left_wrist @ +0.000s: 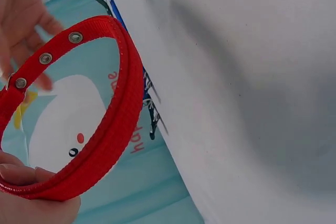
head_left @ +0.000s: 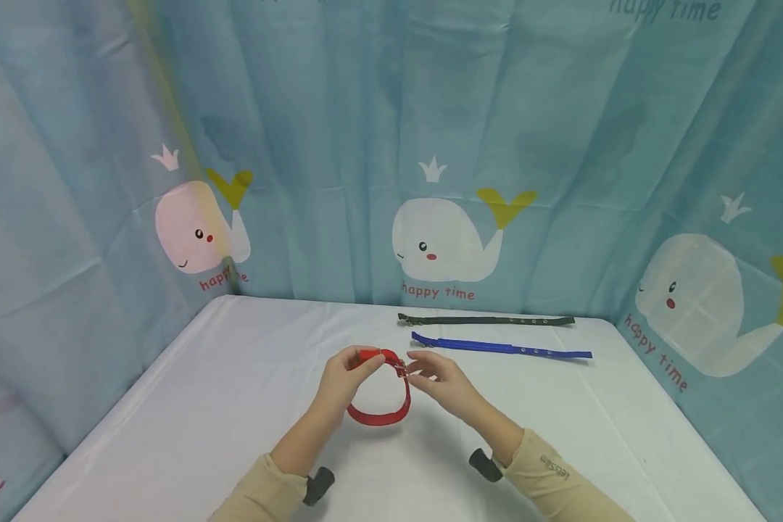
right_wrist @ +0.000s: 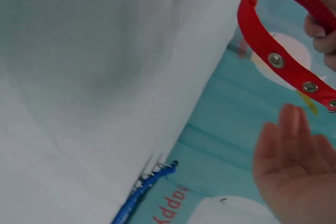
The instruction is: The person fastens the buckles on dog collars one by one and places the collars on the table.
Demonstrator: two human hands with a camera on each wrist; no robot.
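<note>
A red collar (head_left: 378,419) with metal eyelets is bent into a loop above the white table. My left hand (head_left: 336,380) pinches its upper left part between thumb and fingers. The strap end runs through the metal buckle (head_left: 401,369) at the loop's upper right. Close beside that buckle is my right hand (head_left: 446,384), its fingers loosely bent. In the right wrist view, a gap shows between the right hand (right_wrist: 296,171) and the red collar (right_wrist: 265,38). The left wrist view has the collar (left_wrist: 128,103) hanging from the left fingers, its far buckle partly cut off.
Behind the hands, a blue collar (head_left: 479,346) lies stretched out on the white table (head_left: 235,391). A dark green collar (head_left: 476,320) lies behind it near the back edge. A light blue curtain (head_left: 326,181) with whale prints surrounds the table's back and sides.
</note>
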